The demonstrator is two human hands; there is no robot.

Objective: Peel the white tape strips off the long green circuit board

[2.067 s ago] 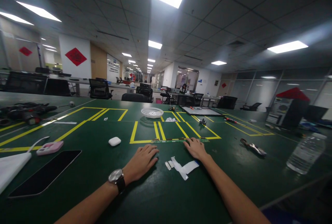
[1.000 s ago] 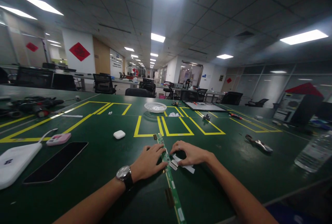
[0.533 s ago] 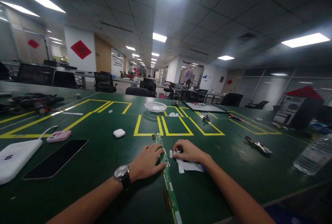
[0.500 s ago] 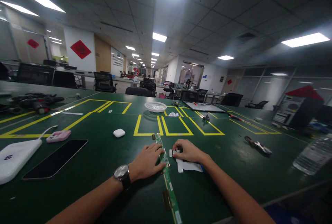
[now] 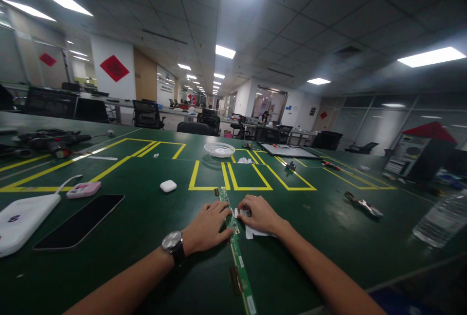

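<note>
One hand [image 5: 208, 225] palm-down, other hand [image 5: 260, 214] curled

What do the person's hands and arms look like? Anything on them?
The arms are bare, with no sleeves or gloves showing. The left wrist wears a watch with a round silvery dial and black strap. The right hand seems to have a small ring, but it's too tiny to tell.

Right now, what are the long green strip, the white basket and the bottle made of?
The long green strip looks like circuit board, faintly glossy, dotted with small parts. The white basket seems smooth, molded plastic: its slots look even. The bottle is see-through and glossy, so probably plastic, maybe glass.
</note>
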